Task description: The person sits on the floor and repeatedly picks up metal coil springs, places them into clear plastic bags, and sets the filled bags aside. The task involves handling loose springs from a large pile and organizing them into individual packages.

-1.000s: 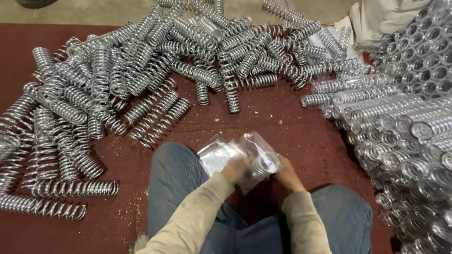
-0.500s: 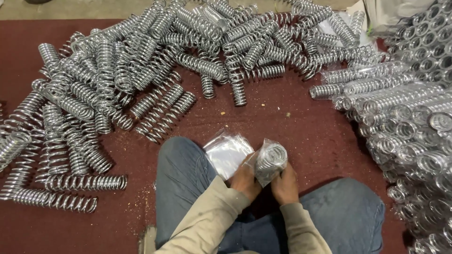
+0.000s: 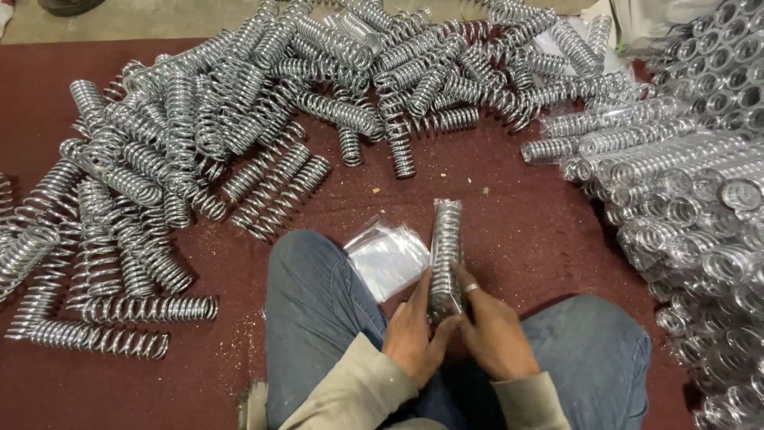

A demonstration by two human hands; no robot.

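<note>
A shiny metal coil spring in a clear plastic sleeve (image 3: 446,243) points away from me, above my lap. My left hand (image 3: 412,333) and my right hand (image 3: 487,328) both grip its near end, fingers wrapped around it. A ring shows on a finger of the right hand. Just left of the spring, a small stack of empty clear plastic bags (image 3: 387,253) rests on my left knee. I sit on a dark red floor (image 3: 509,199) in blue jeans.
A big heap of bare metal springs (image 3: 239,119) spreads over the floor to the left and ahead. Bagged springs in clear sleeves (image 3: 684,207) are piled along the right side. A few single springs (image 3: 87,338) lie at the near left.
The sleeved spring has swung from end-on toward the camera to lying lengthwise, pointing away from me. Both hands have slid to its near end. The view shifted slightly down.
</note>
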